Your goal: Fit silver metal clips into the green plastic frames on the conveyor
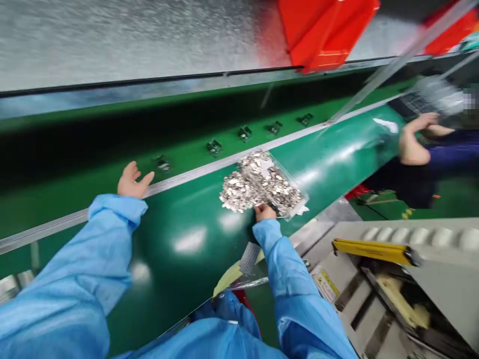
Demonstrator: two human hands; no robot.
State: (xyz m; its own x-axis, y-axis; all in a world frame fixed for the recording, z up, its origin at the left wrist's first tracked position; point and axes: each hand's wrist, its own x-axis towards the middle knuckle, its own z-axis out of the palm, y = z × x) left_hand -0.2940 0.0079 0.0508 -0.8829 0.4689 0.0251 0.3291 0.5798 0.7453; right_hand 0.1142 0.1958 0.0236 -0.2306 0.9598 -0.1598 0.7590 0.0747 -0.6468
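My left hand (133, 180) is open above the metal rail, its thumb and fingers apart, close to a small dark part (162, 163) lying on the far green strip. Closed at the near edge of a heap of small silvery metal pieces (239, 192) is my right hand (265, 212). Something dark shows beside its fingertips, but I cannot make out what they pinch. Part of the heap lies loose on the green work surface (187, 214); the rest sits in a clear shallow tray (287, 174) to the right.
Several more dark parts (245, 133) stand in a row beyond the metal rail (187, 177). Red bins (325, 32) hang at the top. A slanted clear bar (374, 85) crosses at right, near another person's arm (413, 142). A machine (374, 252) stands at lower right.
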